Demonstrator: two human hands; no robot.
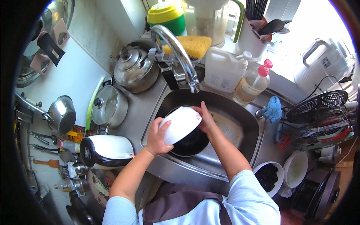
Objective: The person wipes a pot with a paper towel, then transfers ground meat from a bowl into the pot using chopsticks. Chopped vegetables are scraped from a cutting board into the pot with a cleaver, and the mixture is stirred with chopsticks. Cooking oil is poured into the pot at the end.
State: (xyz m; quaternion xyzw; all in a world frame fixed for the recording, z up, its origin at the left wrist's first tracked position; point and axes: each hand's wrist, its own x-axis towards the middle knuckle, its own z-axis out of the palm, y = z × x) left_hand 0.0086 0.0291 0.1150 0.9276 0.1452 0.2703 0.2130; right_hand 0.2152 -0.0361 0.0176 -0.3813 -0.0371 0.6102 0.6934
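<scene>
Both my hands hold a white bowl (181,125), tilted on its side above the metal sink (230,129). My left hand (159,137) grips its near left side, with the thumb across the outside. Around the far right edge curls my right hand (204,118), its fingers partly hidden by the bowl. Beneath the bowl, a round black pan (191,143) sits in the sink. The chrome faucet (180,53) arches over the far side of the basin; no water stream shows. A yellow sponge (194,45) rests behind the faucet.
A metal kettle (135,70) and a lidded pot (108,107) stand left of the sink. A white plastic jug (223,70) and a pump bottle (251,84) stand behind it. To the right are a loaded dish rack (320,126) and a white bowl of dark pieces (277,166).
</scene>
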